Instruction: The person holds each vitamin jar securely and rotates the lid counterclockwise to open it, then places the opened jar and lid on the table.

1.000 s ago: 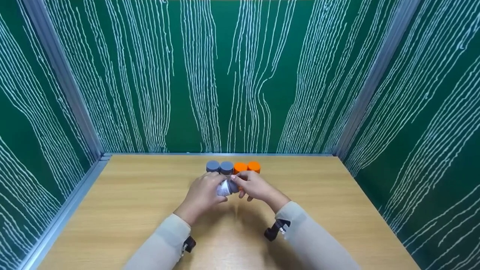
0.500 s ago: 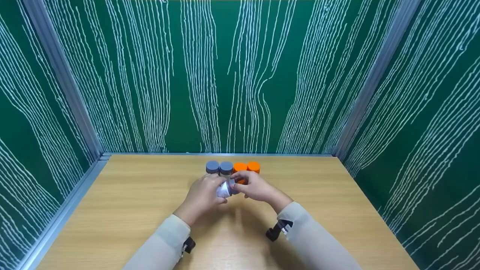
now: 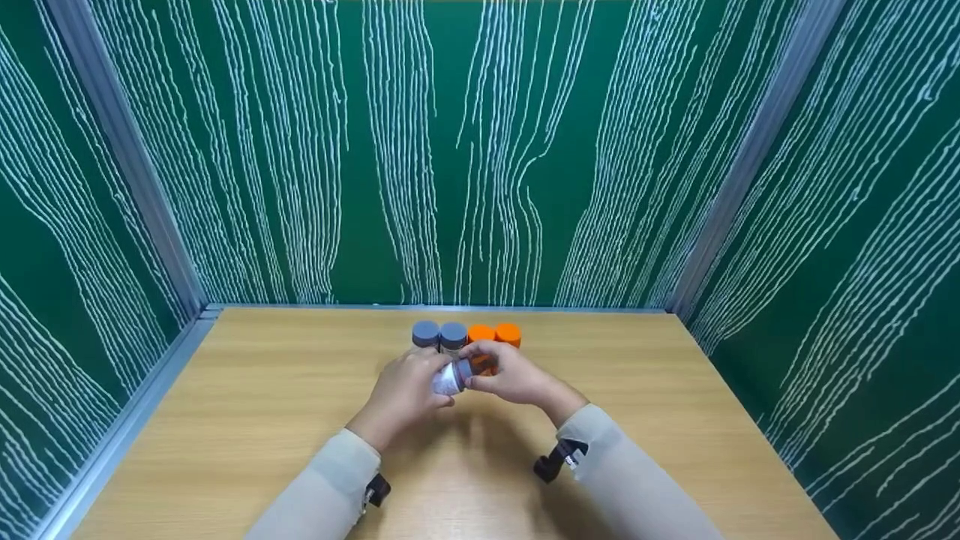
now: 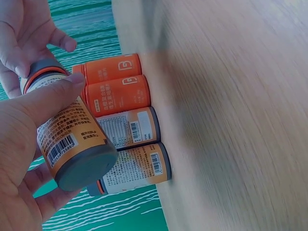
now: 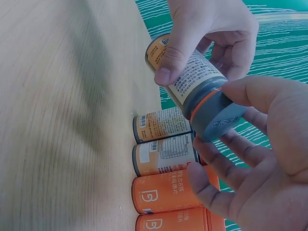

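Note:
My left hand grips a supplement bottle round its body, thumb across the label. The bottle is tilted, with its grey cap toward my right hand. It has an orange-and-white label with printed text and a barcode. An orange ring shows between cap and body. My right hand's thumb and index finger lie on opposite sides of the cap, while its other fingers spread below it in the right wrist view. Both hands are above the table, close in front of a row of standing bottles.
Two grey-capped bottles and two orange bottles stand side by side toward the back of the wooden table. Green panels with white wavy lines and metal corner posts enclose the back and sides.
The right hand's fingers have shifted around the cap, opening from a closer pinch over it to a wider hold at its sides. The left hand and bottle have stayed nearly in place.

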Demonstrator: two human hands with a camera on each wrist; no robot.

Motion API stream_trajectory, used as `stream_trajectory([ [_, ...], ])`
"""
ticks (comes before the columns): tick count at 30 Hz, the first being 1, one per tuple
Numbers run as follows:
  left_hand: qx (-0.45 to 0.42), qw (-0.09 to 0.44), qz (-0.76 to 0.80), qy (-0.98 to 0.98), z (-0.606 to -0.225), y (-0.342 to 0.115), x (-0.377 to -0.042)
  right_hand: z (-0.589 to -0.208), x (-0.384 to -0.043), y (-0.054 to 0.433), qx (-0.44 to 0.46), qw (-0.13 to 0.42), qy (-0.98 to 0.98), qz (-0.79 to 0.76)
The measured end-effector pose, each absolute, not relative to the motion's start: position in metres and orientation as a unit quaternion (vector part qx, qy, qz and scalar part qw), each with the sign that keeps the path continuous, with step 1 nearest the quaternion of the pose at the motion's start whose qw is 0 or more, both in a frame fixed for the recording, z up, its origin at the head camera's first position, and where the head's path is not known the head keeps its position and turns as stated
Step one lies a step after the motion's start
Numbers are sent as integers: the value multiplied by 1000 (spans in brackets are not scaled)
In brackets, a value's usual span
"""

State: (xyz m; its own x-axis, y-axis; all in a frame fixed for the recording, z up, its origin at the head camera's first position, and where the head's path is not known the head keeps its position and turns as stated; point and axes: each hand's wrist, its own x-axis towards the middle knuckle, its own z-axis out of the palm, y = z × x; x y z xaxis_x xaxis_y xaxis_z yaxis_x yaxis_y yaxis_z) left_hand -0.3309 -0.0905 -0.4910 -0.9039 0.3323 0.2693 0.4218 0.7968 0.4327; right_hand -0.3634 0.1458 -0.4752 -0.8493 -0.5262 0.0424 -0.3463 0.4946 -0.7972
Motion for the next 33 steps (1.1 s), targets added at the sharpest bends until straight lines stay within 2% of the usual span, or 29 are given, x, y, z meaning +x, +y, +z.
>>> stream_trajectory([
  [9,-198,86,-253,-943,-490,-89,-329,-476,-364,144,-208,106,858,-458],
  [16,-233,128,-236,-934,-491,-90,-332,-477,-368,142,-164,126,861,-464],
  [22,-227,116,-240,-937,-492,-89,-332,-480,-366,140,-164,143,859,-464],
  [33,-220,111,-243,-938,-493,-90,-331,-481,-367,142,-184,136,859,-459],
])
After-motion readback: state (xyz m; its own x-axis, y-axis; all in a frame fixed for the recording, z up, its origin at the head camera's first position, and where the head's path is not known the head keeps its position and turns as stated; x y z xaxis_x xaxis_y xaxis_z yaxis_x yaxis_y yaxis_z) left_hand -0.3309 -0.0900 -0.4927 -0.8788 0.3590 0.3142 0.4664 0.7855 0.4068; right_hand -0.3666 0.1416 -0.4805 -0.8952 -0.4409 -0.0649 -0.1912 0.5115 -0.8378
